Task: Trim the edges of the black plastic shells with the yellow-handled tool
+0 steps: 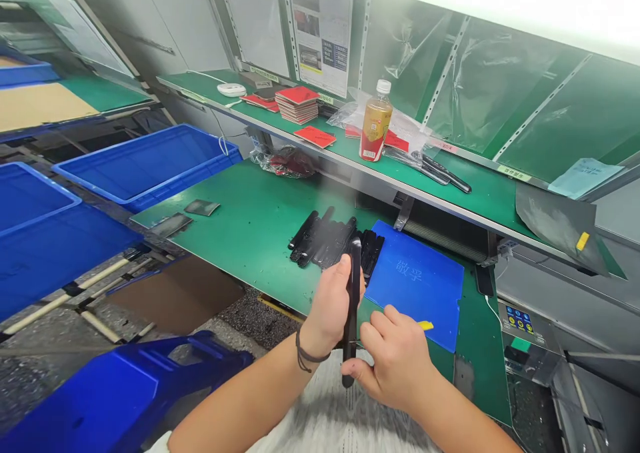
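My left hand (334,300) is closed around a long, slim black part (355,280) with rounded ends, held roughly upright in front of my body. Close to its lower end is my right hand (397,356), fingers curled around a yellow-handled tool (425,325). The handle's end sticks out past the knuckles, and a thin metal tip meets the black part's side. My right thumb lies by the part's bottom end. Beyond my hands, a pile of similar black parts (327,240) lies on the green table (240,226), beside a blue sheet (420,280).
A shelf above the table carries a drink bottle (376,123), stacked red pads (297,103) and black strips (445,172). Blue bins (145,163) stand left, a blue chair (115,400) lower left. A phone (484,281) and metal control box (530,340) are at right.
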### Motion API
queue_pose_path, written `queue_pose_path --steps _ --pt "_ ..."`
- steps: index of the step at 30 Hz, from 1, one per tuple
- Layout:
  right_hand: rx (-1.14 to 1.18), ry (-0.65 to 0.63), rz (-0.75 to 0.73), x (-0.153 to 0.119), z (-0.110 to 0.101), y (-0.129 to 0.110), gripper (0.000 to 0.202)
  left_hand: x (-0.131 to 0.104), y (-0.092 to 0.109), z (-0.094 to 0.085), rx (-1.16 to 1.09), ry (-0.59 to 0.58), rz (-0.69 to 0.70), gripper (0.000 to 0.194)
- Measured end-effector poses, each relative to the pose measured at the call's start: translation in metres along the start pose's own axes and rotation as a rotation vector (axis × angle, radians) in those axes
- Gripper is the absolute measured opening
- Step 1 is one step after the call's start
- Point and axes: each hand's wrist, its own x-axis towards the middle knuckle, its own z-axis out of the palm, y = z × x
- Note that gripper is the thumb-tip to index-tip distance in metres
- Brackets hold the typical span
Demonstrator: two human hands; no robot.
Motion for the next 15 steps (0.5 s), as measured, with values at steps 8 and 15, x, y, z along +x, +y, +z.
queue_pose_path --steps 8,15 --pt "0.025 -0.119 0.02 -0.011 0.007 -0.005 0.069 0.014 0.003 -0.007 -0.136 0.101 -0.102 0.059" --pt "-0.086 -0.031 -0.04 -0.011 0.01 -0.003 0.055 0.028 -0.002 -0.015 -0.325 0.246 -0.2 0.051"
